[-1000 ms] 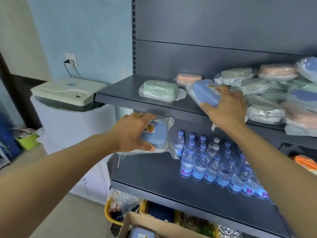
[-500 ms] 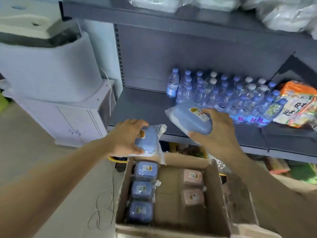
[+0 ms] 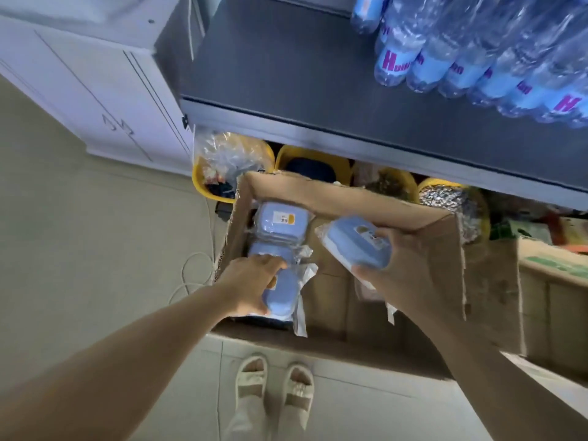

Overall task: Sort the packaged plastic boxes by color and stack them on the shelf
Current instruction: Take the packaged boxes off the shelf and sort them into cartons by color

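While both arms reach down over an open cardboard carton (image 3: 318, 192) on the floor, each hand carries one blue plastic box sealed in clear film. The left hand (image 3: 251, 284) curls its fingers and thumb round a wrapped blue box (image 3: 283, 294) low at the carton's left side, the loose film (image 3: 302, 300) trailing to the right of it. The right hand (image 3: 404, 272) grips a second wrapped blue box (image 3: 356, 243) from beneath and behind, holding it tilted above the middle of the carton, its yellow-and-white label (image 3: 369, 237) facing up. Inside the carton, along the left wall, two more packaged blue boxes lie in a row: one with a label (image 3: 280, 221) at the far end, and another (image 3: 270, 249) just beyond the left fingers. The carton sits in front of a dark grey shelf (image 3: 286, 74), on which shrink-wrapped water bottles (image 3: 477, 52) stand at the right. Under the shelf edge, yellow baskets (image 3: 203, 183) hold assorted goods. A second carton with green print (image 3: 560, 281) sits to the right. A white cabinet (image 3: 95, 90) stands at the left, a pale cable (image 3: 191, 275) lies on the floor, and two feet in light sandals (image 3: 273, 383) show at the bottom.
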{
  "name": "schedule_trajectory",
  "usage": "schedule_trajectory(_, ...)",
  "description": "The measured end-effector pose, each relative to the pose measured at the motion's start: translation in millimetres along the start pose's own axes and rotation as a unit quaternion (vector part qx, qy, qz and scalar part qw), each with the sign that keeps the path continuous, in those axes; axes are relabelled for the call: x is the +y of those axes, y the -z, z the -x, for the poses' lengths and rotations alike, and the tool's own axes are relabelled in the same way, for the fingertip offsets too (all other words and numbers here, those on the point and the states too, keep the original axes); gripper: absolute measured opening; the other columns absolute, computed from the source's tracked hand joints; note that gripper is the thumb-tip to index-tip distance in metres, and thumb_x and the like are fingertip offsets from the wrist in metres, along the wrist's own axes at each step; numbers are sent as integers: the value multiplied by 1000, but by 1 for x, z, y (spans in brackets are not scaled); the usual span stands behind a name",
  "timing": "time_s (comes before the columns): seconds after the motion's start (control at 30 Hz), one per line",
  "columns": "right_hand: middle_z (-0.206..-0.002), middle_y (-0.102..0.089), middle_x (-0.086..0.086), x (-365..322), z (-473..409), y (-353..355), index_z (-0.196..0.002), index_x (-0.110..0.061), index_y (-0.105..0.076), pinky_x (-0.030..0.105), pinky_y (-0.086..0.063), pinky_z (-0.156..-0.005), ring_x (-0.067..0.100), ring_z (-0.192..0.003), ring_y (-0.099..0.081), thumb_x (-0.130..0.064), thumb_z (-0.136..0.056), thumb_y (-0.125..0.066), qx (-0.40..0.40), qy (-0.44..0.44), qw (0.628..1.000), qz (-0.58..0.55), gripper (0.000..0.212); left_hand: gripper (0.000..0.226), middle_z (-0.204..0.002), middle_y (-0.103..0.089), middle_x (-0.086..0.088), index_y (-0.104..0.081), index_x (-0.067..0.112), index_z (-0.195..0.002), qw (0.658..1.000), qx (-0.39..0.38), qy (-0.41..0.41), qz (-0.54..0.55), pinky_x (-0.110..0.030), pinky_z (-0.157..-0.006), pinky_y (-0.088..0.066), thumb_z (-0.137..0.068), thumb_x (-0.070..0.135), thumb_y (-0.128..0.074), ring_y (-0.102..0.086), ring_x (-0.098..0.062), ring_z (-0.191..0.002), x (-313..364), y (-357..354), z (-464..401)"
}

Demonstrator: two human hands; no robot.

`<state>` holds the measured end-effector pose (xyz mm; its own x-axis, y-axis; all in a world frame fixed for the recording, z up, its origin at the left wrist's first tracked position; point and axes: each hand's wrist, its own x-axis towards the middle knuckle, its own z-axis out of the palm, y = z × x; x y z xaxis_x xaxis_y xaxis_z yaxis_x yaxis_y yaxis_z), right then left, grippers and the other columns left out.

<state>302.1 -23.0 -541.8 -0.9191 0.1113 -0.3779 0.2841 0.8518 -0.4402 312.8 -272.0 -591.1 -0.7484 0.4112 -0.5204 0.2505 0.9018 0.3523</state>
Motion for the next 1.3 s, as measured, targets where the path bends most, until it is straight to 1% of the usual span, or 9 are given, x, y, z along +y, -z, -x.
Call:
schedule_trajectory(0.27, -130, -42, 4, 23, -41, -71, -132, -27, -43, 38, -40, -96, 23, -120, -38, -40, -70, -75, -2, 42, 999, 8, 71, 79, -133, -40, 0, -30, 24, -137, 995, -18, 12, -100, -36, -92, -40, -73, 32, -75, -42, -22, -123, -30, -94, -48)
schedule_trajectory(0.37, -130, -37, 3, 27, -48, -96, -133, -27, -42, 32, -37, -96, 20, -121, -36, -32, -71, -77, -27, 56, 998, 2, 71, 89, -128, -44, -3, -34, 23, -132, 986, -3, -10, -165, -35, -86, -45, -60, 39, -82, -49, -23, -117, -39, -119, -52)
schedule_trajectory(0.47, -130, -37, 3, 26, -57, -116, -132, -23, -44, 20, -31, -91, 13, -118, -33, -20, -71, -78, -46, 83, 995, -31, 71, 90, -132, -40, -4, -30, 23, -136, 987, -13, -6, -162, -37, -95, -44, -61, 35, -80, -44, -24, -122, -45, -137, -54)
schedule_trajectory(0.67, -128, -40, 4, 15, -73, -135, -133, -20, -45, 19, -33, -89, 17, -116, -41, -10, -71, -73, -57, 122, 991, -24, 69, 92, -141, -32, -1, -27, 23, -139, 994, -30, 22, -98, -35, -102, -38, -65, 36, -80, -33, -21, -132, -45, -128, -45)
schedule_trajectory(0.73, -126, -42, 5, 11, -76, -138, -132, -20, -46, 23, -34, -93, 20, -118, -40, -9, -70, -71, -70, 131, 989, -22, 68, 76, -139, -38, -2, -40, 19, -134, 997, 23, 11, -76, -33, -96, -43, -69, 29, -79, -39, -21, -128, -40, -109, -32)
schedule_trajectory(0.87, -123, -48, 4, 4, -81, -153, -128, -19, -49, 29, -36, -94, 23, -117, -43, -13, -66, -73, -86, 163, 983, -2, 67, 43, -107, -63, -11, -64, 8, -100, 973, 216, -26, -72, -35, -72, -47, -58, 14, -73, -58, -31, -92, -45, -81, -7)
schedule_trajectory(0.97, -124, -49, 0, -8, -84, -173, -124, -18, -50, 23, -29, -92, 22, -119, -39, -17, -68, -77, -82, 222, 971, 42, 62, 58, -126, -52, -18, -54, 5, -120, 956, 288, 26, -59, -39, -86, -36, -62, 11, -49, -43, -34, -109, -48, -60, 1)
schedule_trajectory(1.07, -122, -52, 2, -19, -88, -195, -121, -16, -54, 30, -32, -99, 25, -117, -42, -21, -66, -81, -55, 279, 954, 91, 61, 70, -139, -39, -13, -40, 8, -136, 945, 304, 117, 29, -43, -86, -43, -67, 1, -50, -35, -32, -117, -52, -48, -1)
schedule_trajectory(1.3, -134, -47, 15, -15, -90, -231, -117, -18, -56, 45, -41, -100, 36, -124, -41, -12, -53, -88, -35, 297, 929, 217, 72, 83, -135, -41, -9, -14, 15, -150, 942, 249, 181, 129, -45, -80, -43, -77, -6, -48, -53, -39, -107, -67, -60, -8)
